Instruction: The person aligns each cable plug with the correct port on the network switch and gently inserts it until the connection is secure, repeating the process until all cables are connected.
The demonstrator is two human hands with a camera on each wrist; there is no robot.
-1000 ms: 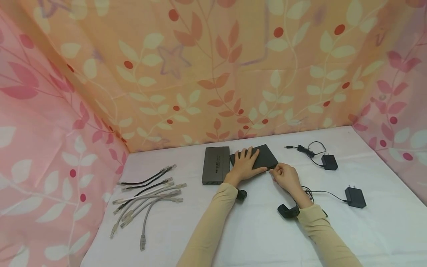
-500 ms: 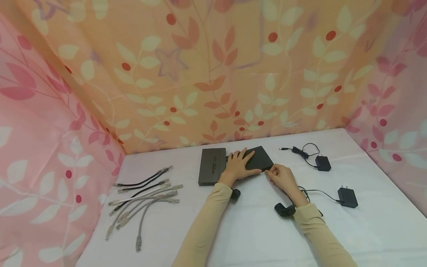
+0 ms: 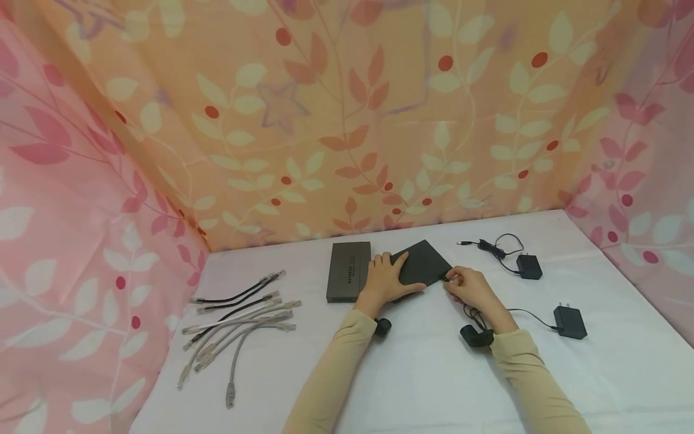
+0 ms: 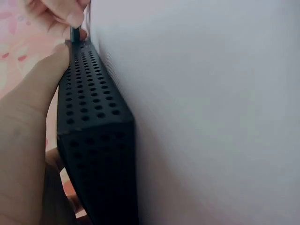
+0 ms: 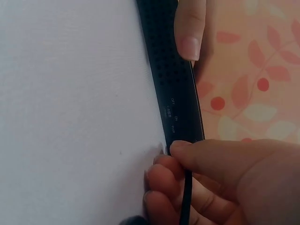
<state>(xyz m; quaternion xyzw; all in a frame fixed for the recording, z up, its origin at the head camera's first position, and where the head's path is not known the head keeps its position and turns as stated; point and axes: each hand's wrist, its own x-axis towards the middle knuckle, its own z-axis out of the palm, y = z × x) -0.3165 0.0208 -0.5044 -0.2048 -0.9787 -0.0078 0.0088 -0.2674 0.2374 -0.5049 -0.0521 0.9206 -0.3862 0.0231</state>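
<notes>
A dark network switch [image 3: 425,263] lies turned at an angle on the table in the head view. My left hand [image 3: 382,278] holds its left part, thumb along the near side and fingers over the far side. In the left wrist view, the switch's perforated side [image 4: 91,89] faces the camera. My right hand [image 3: 468,286] pinches a small black power plug [image 4: 75,34] at the switch's right corner. A black cord [image 5: 186,197] runs back from it past the fingers. Printed "OFF", "ON" and "PWR" marks show near the fingertips; the plug's tip is hidden.
A second switch marked NETGEAR [image 3: 347,272] lies just left of my left hand. Several network cables [image 3: 238,325] lie at left. One power adapter [image 3: 570,320] sits at right, another adapter [image 3: 529,266] with a coiled cord behind it. A patterned cloth [image 3: 347,120] stands behind.
My left hand has slid left, its fingers less spread, uncovering more of the switch's top. My right hand has shifted slightly right, the plug now showing at the corner and the cord's coil pulled along.
</notes>
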